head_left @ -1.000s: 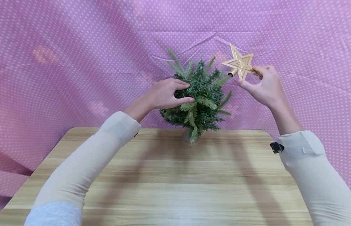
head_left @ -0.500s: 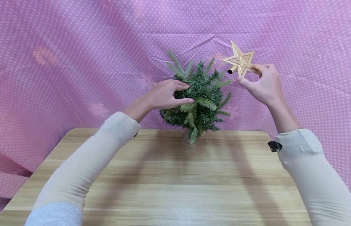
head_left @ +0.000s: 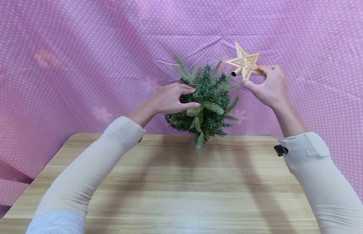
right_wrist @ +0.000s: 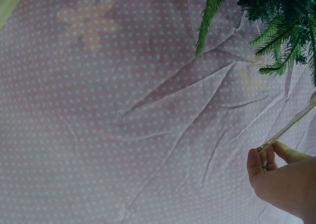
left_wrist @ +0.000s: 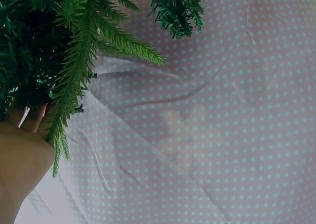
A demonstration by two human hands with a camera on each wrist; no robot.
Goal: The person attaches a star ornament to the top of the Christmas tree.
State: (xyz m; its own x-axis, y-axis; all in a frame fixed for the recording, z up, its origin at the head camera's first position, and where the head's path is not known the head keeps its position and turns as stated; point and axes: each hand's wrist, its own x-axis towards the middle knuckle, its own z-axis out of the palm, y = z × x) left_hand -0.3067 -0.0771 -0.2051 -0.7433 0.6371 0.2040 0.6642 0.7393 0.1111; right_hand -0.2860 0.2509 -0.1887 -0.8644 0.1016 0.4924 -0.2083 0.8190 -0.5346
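A small artificial Christmas tree point(head_left: 212, 97) stands at the back of the table on a clear round base point(head_left: 196, 146). My left hand point(head_left: 172, 99) grips its left side, thumb in front and fingers among the branches. In the left wrist view, green needles partly hide the fingers of that left hand point(left_wrist: 22, 155). To the upper right of the tree, my right hand point(head_left: 272, 86) pinches a gold star tree topper point(head_left: 246, 61) by its lower right points. The topper's short tube points down and left, near the upper right branch tips. The star appears edge-on in the right wrist view.
A wooden table point(head_left: 181, 191) spreads out below both arms. Behind its far edge hangs a pink dotted cloth point(head_left: 111, 39) with folds and creases. Both forearms wear pale sleeves, with a small black device point(head_left: 280, 150) at the right wrist.
My right hand and the star first rose slightly, with the tube moving off the branch tip, then shifted a little left. The left hand and the tree stay practically in place.
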